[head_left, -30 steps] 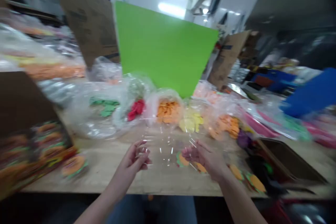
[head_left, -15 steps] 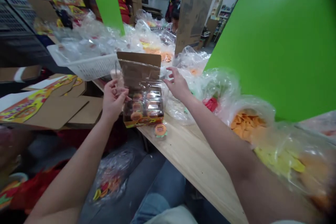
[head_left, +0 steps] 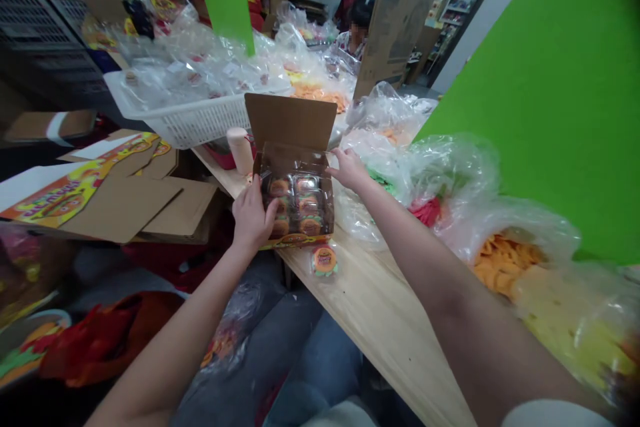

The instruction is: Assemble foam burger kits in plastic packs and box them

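A cardboard display box [head_left: 291,117] stands on the wooden table with its back flap raised. Inside are several toy burgers [head_left: 307,203] in clear packs, under a clear plastic tray [head_left: 287,155] sitting within the walls. My left hand [head_left: 251,217] grips the left wall, thumb over the inside and fingers outside. At the right rear corner my right hand [head_left: 349,168] has its fingers bent round the box edge; whether they also pinch the plastic is hard to see. One more packed toy burger [head_left: 324,260] lies on the table before the box.
A white basket [head_left: 195,120] of clear packs stands behind left, near a pale cylinder [head_left: 241,150]. Flattened cardboard [head_left: 135,207] lies left. Bags of orange pieces [head_left: 505,263] line the right along a green panel [head_left: 540,113]. Another person [head_left: 356,33] sits at the back.
The clear plastic tray, held above the box between both hands before, has gone down inside it. My left hand has moved onto the left wall, my right hand to the right rear corner.
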Demonstrator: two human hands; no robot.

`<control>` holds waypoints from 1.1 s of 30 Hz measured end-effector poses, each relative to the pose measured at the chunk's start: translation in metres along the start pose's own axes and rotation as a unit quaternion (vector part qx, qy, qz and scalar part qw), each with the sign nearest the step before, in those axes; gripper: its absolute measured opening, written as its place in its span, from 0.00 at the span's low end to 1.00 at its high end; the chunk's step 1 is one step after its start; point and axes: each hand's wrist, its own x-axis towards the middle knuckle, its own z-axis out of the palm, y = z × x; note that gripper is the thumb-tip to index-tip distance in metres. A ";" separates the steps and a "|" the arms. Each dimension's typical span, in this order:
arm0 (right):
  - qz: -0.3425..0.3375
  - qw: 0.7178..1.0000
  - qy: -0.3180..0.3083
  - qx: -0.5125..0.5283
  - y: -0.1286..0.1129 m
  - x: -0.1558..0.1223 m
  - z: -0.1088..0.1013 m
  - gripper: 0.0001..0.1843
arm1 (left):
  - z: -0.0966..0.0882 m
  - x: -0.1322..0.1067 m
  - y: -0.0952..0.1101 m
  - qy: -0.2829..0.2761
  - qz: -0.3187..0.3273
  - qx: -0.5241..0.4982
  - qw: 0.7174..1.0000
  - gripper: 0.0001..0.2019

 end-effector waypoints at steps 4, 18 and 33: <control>-0.023 0.999 -0.005 -0.037 -0.007 0.010 0.004 0.24 | -0.003 -0.023 0.002 -0.057 0.036 0.071 0.995 0.34; 0.012 0.996 0.016 -0.082 -0.022 0.020 0.022 0.13 | 0.000 -0.021 -0.004 -0.016 0.021 0.131 0.991 0.23; 0.012 0.991 0.133 0.007 -0.027 -0.010 0.050 0.22 | -0.010 -0.016 -0.038 -0.129 0.164 0.123 0.970 0.28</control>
